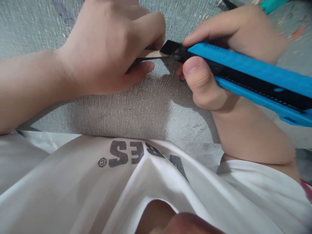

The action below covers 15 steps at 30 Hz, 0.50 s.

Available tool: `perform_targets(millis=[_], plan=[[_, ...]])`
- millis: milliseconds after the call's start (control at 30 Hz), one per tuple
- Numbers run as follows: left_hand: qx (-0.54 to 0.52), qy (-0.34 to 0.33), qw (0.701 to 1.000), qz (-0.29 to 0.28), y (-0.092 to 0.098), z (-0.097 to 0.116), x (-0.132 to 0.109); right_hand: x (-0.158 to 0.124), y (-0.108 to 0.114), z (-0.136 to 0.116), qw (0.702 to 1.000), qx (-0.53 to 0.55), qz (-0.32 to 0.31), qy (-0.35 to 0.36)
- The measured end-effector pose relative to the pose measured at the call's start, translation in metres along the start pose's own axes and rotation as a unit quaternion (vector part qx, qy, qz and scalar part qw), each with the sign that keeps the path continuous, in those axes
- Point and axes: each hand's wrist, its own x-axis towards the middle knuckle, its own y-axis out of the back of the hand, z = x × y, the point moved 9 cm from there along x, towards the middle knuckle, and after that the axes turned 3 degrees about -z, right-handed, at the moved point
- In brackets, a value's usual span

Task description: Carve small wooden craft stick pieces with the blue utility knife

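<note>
My left hand (107, 48) is closed on a thin, pale strip (153, 54) that looks like wood; most of it is hidden under the fingers. Its exposed end points right, toward my right hand (207, 86). That hand grips a blue and black utility knife (243, 63), with the thumb near its front end and the fingers on the far side. The dark tip of the knife meets or overlaps the strip's right end. Whether the blade bites into the strip, I cannot tell. The knife's body slants down to the right, past the frame edge.
Beneath both hands lies a grey, rough-textured surface (122, 113) with small pale shavings scattered on it. A teal object (271, 5) and an orange piece (296, 33) are at the upper right. My white shirt (73, 182) fills the near side.
</note>
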Motion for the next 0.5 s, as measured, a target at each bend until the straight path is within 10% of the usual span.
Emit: perform_targets(millis=[167,500], plan=[[0.005,-0.024,1.000,0.019,0.002,0.003,0.000,-0.004,-0.022,-0.034,0.970,-0.158,-0.047,0.181],[-0.008,-0.083,0.994,0.074,-0.001,0.002,-0.007,-0.003,-0.020,-0.035,0.967,-0.164,-0.069,0.183]])
